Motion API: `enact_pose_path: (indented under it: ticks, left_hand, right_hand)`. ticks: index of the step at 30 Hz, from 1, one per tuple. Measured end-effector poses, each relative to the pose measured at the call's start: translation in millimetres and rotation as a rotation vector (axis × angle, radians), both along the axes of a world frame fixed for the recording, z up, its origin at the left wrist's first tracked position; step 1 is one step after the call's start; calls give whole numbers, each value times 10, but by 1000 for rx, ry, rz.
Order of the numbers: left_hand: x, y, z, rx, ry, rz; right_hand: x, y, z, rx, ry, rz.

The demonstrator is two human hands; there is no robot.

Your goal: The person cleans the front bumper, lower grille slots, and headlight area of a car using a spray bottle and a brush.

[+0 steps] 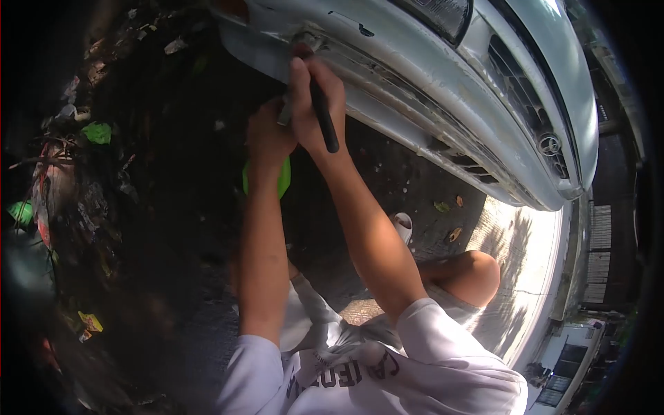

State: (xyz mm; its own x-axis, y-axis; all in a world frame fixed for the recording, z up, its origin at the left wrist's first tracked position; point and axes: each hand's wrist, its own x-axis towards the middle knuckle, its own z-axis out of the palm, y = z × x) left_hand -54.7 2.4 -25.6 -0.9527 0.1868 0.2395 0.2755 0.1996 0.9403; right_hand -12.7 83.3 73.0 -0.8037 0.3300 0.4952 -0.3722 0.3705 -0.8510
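My right hand (319, 97) is closed around a tool with a black handle (324, 119). The handle's butt points back toward my forearm, and the blurred reddish front end (302, 50) meets a worn patch on the silver car bumper (387, 90). Close beside it, my left hand (272, 131) has its fingers curled. A small flat grey piece (284, 113) shows between the two hands; which hand holds it is unclear. A bright green object (283, 178) shows behind my left wrist, mostly hidden by it.
The car's grille (512, 76) and headlight (443, 15) rise above the bumper. Litter and debris (62, 173) lie on the dark ground at left. Dry leaves (454, 234) lie near my bent knee (477, 273). Sunlit pavement (515, 242) stretches to the right.
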Motion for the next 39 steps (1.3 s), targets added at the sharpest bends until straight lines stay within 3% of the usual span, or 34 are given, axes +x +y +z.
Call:
enact_pose_path:
  ticks: [2, 4, 8, 9, 11, 13, 14, 16, 20, 22, 24, 26, 28, 30, 32, 36, 39]
  left_hand:
    - [-15, 117, -16, 51, 175, -59]
    - [105, 203, 169, -96, -183, -147]
    - [205, 495, 103, -197, -130, -304]
    - [250, 621, 40, -190, -112, -328]
    - [314, 848, -72, -295, -127, -513]
    - [457, 966, 131, -262, -198, -640]
    - [556, 1025, 195, -227, -301, -734]
    - [612, 1098, 190, -281, -276, -781]
    - [849, 1066, 384, -151, -220, -845]
    - [994, 1197, 519, -104, -173, -832]
    - [1174, 1388, 581, 8, 177, -757]
    - [1373, 1632, 702, 57, 180, -752]
    - [1660, 1891, 839, 99, 179, -739]
    - [1956, 2209, 982, 129, -102, -640]
    - [2184, 2608, 828, 243, -135, -624]
    - [3032, 3503, 1145, 138, -317, -480]
    - [3414, 4025, 1471, 77, -276, -547]
  right_hand:
    - [77, 69, -17, 79, 27, -102]
    - [588, 498, 38, 58, -13, -267]
    - [1869, 1307, 180, 29, -101, -855]
    - [2144, 1419, 183, -128, -61, -936]
    - [2584, 1499, 196, -142, -64, -941]
    - [2766, 1493, 248, -176, -135, -940]
    - [2834, 1478, 306, -176, -149, -808]
    - [2816, 1576, 246, -122, -193, -747]
    - [2790, 1738, 212, -108, -294, -416]
    - [2865, 1918, 188, 105, -409, -300]
    - [2967, 2097, 108, 389, -393, -200]
    - [3242, 2239, -39, 414, -592, -137]
    - [3676, 2210, -66, 395, -647, -194]
    - [4151, 2254, -22, 404, -792, -240]
    - [4516, 2374, 165, 416, -908, -272]
    - [5082, 2837, 476, 258, -794, -416]
    - [5539, 3077, 343, -10, -571, -808]
